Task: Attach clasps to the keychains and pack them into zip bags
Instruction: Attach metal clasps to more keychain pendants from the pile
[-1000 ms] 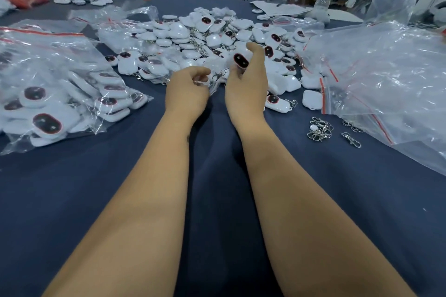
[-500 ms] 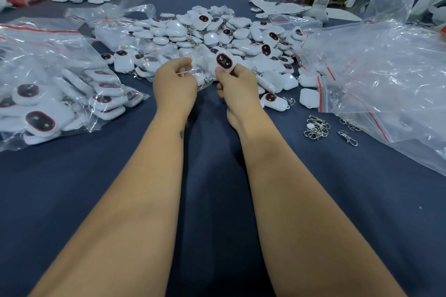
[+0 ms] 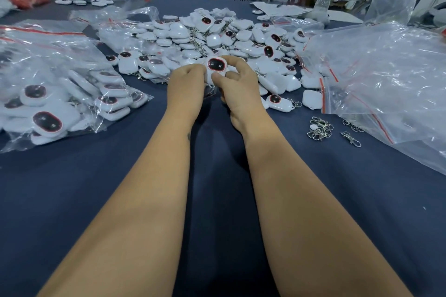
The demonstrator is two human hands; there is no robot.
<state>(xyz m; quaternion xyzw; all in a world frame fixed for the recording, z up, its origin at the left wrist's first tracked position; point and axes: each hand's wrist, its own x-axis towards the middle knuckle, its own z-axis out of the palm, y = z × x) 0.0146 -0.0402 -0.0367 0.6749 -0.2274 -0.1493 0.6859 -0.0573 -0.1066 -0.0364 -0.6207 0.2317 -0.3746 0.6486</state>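
Your left hand's [image 3: 187,84] fingertips are hidden, so you cannot tell their grasp. Your right hand [image 3: 237,82] pinches the white keychain [image 3: 216,65] between thumb and curled forefinger, above the cloth [image 3: 72,188], just before the heap [image 3: 217,36].

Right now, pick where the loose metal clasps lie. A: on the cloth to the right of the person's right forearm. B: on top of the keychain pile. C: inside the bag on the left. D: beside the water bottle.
A: the metal clasps lie in a small heap on the bare blue cloth, right of the right forearm.
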